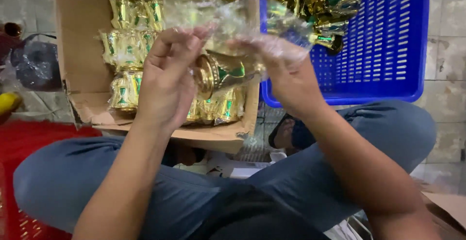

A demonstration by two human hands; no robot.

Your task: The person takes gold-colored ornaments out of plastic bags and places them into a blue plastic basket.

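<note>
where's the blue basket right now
In the head view the blue basket sits at the upper right, on the tiled floor just right of the cardboard box, beyond the person's right hand.

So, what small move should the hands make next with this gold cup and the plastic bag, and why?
Probably draw the bag fully over the cup. The left hand and right hand hold the bag's edges, the cup lies between them, and the bag seems bunched above it. The cups in the cardboard box are wrapped; those in the blue basket look bare.
</note>
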